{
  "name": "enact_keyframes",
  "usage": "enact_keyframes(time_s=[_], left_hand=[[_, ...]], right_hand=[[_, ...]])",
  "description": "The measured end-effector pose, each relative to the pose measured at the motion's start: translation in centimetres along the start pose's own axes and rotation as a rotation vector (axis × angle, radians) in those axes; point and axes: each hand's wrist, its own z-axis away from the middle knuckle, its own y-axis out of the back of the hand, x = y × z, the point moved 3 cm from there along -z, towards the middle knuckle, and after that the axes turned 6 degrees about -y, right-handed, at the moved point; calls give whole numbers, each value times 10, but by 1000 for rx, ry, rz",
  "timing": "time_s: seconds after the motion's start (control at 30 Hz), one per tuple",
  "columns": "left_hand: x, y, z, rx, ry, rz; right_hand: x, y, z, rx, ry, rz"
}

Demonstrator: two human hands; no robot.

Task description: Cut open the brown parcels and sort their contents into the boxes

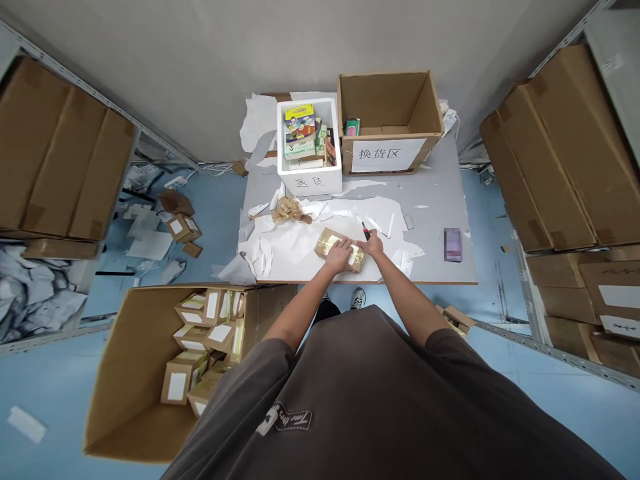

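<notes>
A small cardboard box (pixel 327 241), wrapped in shiny tape with a white label, lies slightly askew near the table's front edge. My left hand (pixel 340 255) rests over its top and holds it against the table. Just right of it, my right hand (pixel 373 245) is closed around a utility knife (pixel 367 233) with a red and black handle, its tip pointing away from me. The right thumb reaches toward the box's right end. Under the box are torn white paper sheets (pixel 295 247), and a crumpled wad of brown tape (pixel 287 209) sits beyond it.
At the table's back stand a white foam bin (pixel 310 185) of boxed goods and books and a labelled carton (pixel 390 157) holding a small green-pink item. A phone (pixel 453 245) lies at right. A big carton (pixel 113 373) of parcels stands at left. Shelves with cartons (pixel 555 153) flank both sides.
</notes>
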Motion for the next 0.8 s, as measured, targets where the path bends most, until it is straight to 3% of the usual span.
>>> enact_keyframes(time_s=[0.17, 0.33, 0.4, 0.57, 0.8], left_hand=[[11, -25, 14, 60, 145, 113], [8, -25, 7, 10, 173, 136], [7, -22, 2, -14, 174, 135], [7, -20, 1, -33, 186, 124], [9, -26, 5, -52, 184, 76]], right_hand=[[27, 10, 33, -32, 66, -119], [60, 26, 68, -338, 222, -79], [66, 32, 76, -366, 250, 60], [62, 34, 79, -345, 269, 400], [53, 33, 68, -370, 294, 520]])
